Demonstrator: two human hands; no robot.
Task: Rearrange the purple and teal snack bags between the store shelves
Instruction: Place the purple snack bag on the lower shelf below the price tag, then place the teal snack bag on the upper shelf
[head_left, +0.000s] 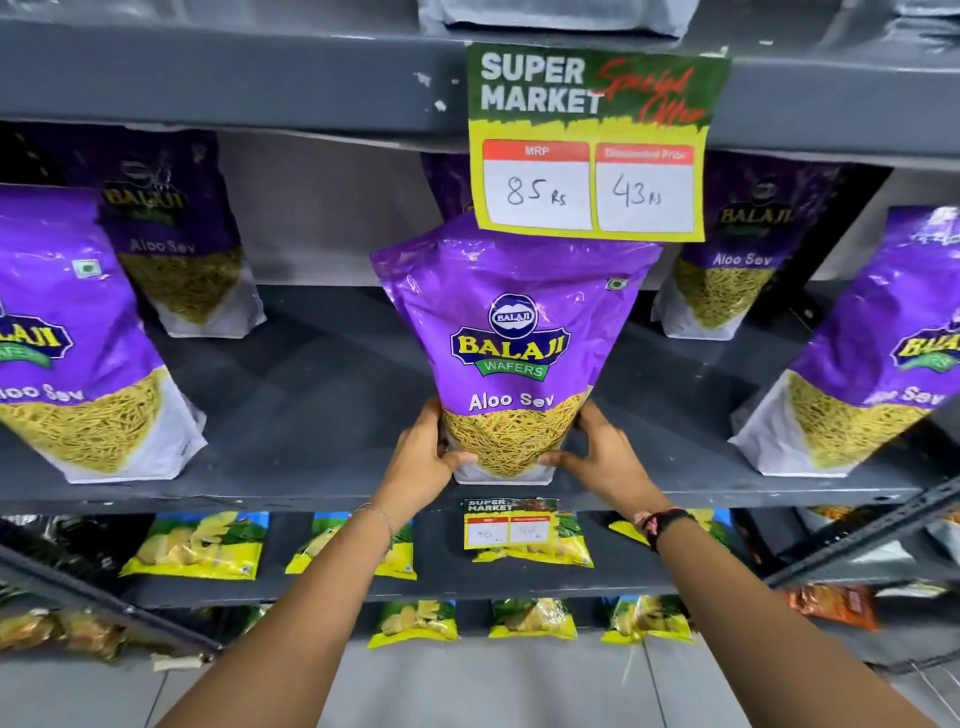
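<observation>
A purple Aloo Sev snack bag (511, 332) stands upright at the front edge of the grey middle shelf (322, 374). My left hand (423, 454) grips its lower left corner and my right hand (597, 452) grips its lower right corner. More purple bags stand on the same shelf: one at the front left (72, 332), one at the back left (176, 228), one at the back right (737, 249), one at the front right (872, 353). Another sits partly hidden behind the price sign. No teal bag is clearly visible.
A green and yellow price sign (592, 145) hangs from the shelf above, over the held bag's top. Yellow snack bags (200, 545) lie on the shelves below, with a small price tag (511, 522) on the shelf edge. An orange packet (836, 605) lies at lower right.
</observation>
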